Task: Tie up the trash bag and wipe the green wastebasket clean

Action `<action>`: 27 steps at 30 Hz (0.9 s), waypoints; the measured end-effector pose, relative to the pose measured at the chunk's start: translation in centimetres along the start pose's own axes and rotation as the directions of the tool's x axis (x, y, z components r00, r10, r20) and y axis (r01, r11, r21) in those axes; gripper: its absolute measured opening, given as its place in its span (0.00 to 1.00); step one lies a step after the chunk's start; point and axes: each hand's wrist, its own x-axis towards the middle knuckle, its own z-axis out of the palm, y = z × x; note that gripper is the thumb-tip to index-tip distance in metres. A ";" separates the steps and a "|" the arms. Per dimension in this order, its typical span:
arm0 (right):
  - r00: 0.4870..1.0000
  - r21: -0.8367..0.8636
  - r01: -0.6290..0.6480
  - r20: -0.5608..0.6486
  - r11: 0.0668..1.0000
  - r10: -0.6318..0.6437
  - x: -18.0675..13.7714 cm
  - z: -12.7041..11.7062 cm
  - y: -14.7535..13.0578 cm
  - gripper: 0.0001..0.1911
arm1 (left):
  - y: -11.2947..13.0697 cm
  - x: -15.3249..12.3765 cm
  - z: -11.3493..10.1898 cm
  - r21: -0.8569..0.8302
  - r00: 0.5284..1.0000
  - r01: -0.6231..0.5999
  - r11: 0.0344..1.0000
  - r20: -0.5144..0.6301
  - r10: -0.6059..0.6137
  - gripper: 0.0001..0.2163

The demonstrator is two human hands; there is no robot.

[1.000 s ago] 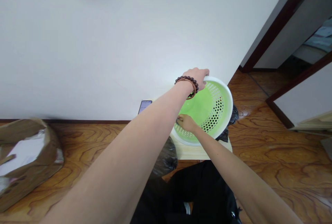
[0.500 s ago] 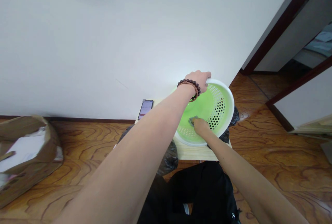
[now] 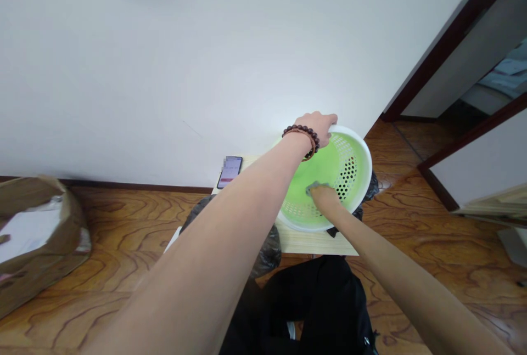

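Observation:
A round green plastic colander basket (image 3: pixel 357 152) with a white rim and rows of holes sits on a pale wooden stool top. At its far rim is my left hand (image 3: pixel 317 126), closed over the edge, a beaded bracelet on the wrist. Inside the basket my right hand (image 3: pixel 324 199) presses a small grey-green cloth (image 3: pixel 314 186) against the bottom. The fingers of that hand are bunched round the cloth and partly hidden.
A phone (image 3: pixel 229 172) lies on the pale stool top (image 3: pixel 317 242) at the left. Black plastic bags (image 3: pixel 269 248) hang around the stool. A cardboard box (image 3: pixel 53 234) of papers stands on the wooden floor at far left. A white wall rises behind.
My right hand has shifted the cloth slightly to the right across the basket's bottom. My left hand keeps its hold on the rim. The view has turned a little.

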 end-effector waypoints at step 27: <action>0.999 0.274 0.037 -0.005 0.961 -0.037 1.0 0.5 -3.7 0.18 | -0.1 0.1 0.1 -0.002 0.999 -0.024 1.000 -0.030 0.024 0.16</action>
